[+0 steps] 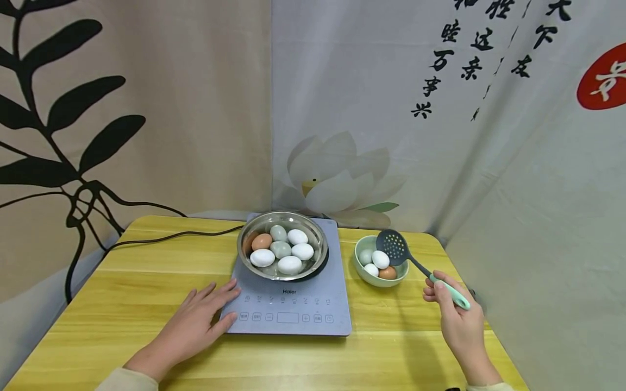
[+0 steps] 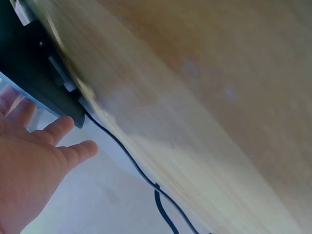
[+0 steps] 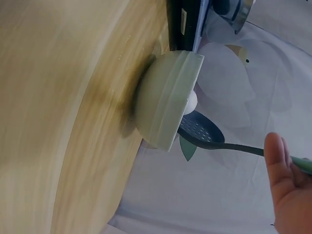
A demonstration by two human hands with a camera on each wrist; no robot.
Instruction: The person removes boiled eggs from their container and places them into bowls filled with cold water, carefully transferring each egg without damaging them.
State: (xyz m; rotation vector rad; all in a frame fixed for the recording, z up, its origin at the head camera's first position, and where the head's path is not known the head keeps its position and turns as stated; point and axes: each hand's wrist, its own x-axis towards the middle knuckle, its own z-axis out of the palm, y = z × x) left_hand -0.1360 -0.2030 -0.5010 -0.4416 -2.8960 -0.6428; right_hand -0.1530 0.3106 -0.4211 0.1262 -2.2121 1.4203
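Observation:
My right hand (image 1: 462, 323) grips the green handle of a slotted skimmer (image 1: 393, 247). Its dark perforated head sits at the right rim of a pale green bowl (image 1: 360, 270), beside the eggs. In that bowl lie several eggs (image 1: 380, 259), white, greenish and brown. My left hand (image 1: 195, 320) has its fingers spread at the left edge of the induction cooker (image 1: 318, 296), touching it. A steel pan (image 1: 242, 255) on the cooker holds several eggs (image 1: 290, 265) of white, greenish and brown. The right wrist view shows the bowl (image 3: 163, 97) from the side.
A black cord (image 1: 181, 234) runs from the cooker across the wooden table (image 1: 146, 271) to its left edge. Printed curtains (image 1: 210, 108) hang behind the table and on its right side.

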